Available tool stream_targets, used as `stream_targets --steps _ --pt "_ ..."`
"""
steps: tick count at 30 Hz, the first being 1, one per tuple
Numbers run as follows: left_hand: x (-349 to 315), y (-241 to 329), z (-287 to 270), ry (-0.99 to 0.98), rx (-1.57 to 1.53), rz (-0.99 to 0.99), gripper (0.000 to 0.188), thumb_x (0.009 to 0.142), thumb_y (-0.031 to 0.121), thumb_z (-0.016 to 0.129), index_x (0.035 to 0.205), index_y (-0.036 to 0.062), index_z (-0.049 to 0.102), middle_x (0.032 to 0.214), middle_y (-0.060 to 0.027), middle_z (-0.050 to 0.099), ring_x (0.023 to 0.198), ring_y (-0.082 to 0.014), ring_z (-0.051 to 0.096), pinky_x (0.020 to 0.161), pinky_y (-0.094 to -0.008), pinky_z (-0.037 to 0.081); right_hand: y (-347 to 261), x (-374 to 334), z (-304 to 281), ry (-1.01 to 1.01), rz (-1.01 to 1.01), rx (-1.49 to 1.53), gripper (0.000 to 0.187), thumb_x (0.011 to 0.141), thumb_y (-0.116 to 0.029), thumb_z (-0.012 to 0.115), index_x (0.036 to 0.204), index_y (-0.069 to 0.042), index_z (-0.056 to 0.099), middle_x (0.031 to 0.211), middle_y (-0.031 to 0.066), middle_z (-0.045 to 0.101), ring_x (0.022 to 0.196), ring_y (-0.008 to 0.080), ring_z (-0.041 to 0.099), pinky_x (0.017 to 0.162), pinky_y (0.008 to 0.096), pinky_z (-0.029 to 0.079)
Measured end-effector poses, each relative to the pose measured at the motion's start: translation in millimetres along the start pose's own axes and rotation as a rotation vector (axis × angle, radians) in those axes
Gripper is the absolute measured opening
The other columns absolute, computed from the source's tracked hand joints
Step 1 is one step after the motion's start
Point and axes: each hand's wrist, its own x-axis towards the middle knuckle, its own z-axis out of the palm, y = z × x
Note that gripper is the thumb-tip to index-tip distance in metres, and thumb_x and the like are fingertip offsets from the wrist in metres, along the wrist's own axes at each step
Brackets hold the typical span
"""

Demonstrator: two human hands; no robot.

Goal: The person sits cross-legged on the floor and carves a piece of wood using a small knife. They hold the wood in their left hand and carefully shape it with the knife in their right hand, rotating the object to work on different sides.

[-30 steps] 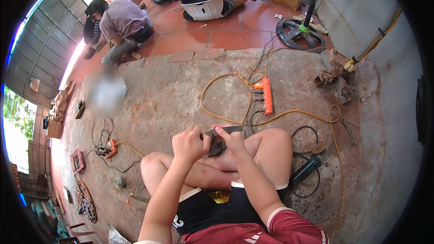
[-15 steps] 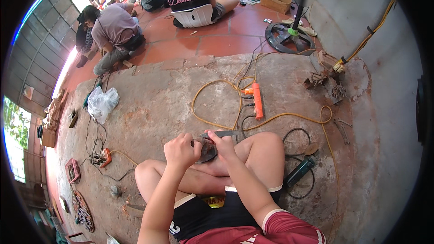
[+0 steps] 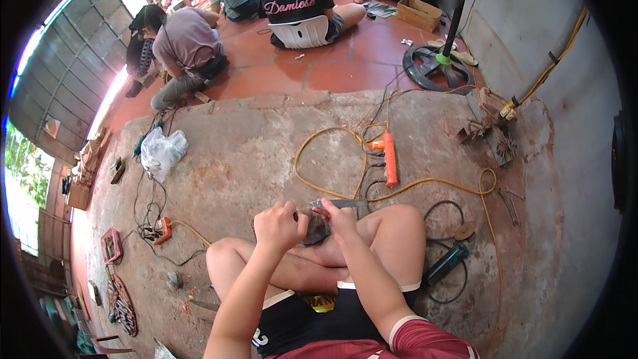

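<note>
My left hand is closed in a fist above my crossed legs, and what it grips is hidden by the fingers. To its right my right hand is closed too, thumb uppermost, with a small reddish bit showing at its fingers. A flat grey strip shows on both sides of the right fingertips; I cannot tell if it is held or lies behind. Between and just below both hands sits a dark, rough block, partly covered by them.
An orange power strip with a looping yellow cord lies ahead. Right of my knee are a dark green angle grinder and wrenches. A plastic bag and another orange socket block lie left. People sit farther off.
The whole view has shifted slightly, moving the scene right and down. My right fingers sit a little differently, and the grey strip now shows left of them as well. Both hands stay closed.
</note>
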Motion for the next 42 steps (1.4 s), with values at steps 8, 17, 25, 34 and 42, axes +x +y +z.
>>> stream_targets --steps 8,17,25,34,42 --pt "1.3 -0.2 -0.9 0.004 -0.012 -0.002 0.024 0.074 0.026 0.060 0.062 0.0056 0.056 0.061 -0.0140 0.059 0.055 -0.0341 0.061 0.051 -0.0446 0.049 -1.5 3.4 -8.1 -0.042 -0.039 0.000 0.023 0.095 -0.019 0.066 0.110 -0.001 0.068 0.101 0.0069 0.071 0.091 0.0173 0.070 0.072 0.0261 0.048" --pt "3.3 -1.1 -1.8 0.022 -0.017 -0.001 0.025 0.074 0.027 0.060 0.061 0.0055 0.057 0.060 -0.0135 0.058 0.054 -0.0338 0.061 0.051 -0.0443 0.049 -11.1 -6.0 -5.4 -0.056 -0.097 -0.033 0.018 0.094 -0.014 0.066 0.108 -0.002 0.065 0.103 0.0081 0.070 0.090 0.0141 0.067 0.074 0.0270 0.051" --pt "2.4 -2.0 -0.6 0.034 -0.027 -0.003 0.024 0.073 0.027 0.061 0.062 0.0059 0.058 0.060 -0.0127 0.059 0.053 -0.0327 0.061 0.050 -0.0436 0.049 -4.6 -10.1 0.4 -0.264 -0.089 0.008 0.021 0.093 -0.013 0.068 0.109 0.000 0.066 0.106 0.0050 0.068 0.089 0.0092 0.061 0.081 0.0248 0.049" --pt "1.4 0.2 -2.1 0.030 -0.018 -0.012 0.027 0.073 0.029 0.061 0.059 0.0060 0.058 0.061 -0.0125 0.060 0.053 -0.0323 0.061 0.049 -0.0436 0.049 -7.0 -10.2 3.2 -0.146 -0.095 -0.030 0.017 0.094 -0.011 0.065 0.106 0.002 0.066 0.097 0.0052 0.067 0.082 0.0097 0.062 0.074 0.0239 0.050" --pt "0.3 -1.0 0.4 0.024 -0.002 -0.011 0.027 0.073 0.029 0.061 0.059 0.0057 0.057 0.060 -0.0121 0.059 0.053 -0.0323 0.061 0.049 -0.0436 0.048 0.1 -5.8 1.2 -0.123 -0.160 -0.029 0.016 0.095 -0.011 0.065 0.103 0.002 0.068 0.091 0.0040 0.067 0.078 0.0096 0.062 0.069 0.0226 0.050"
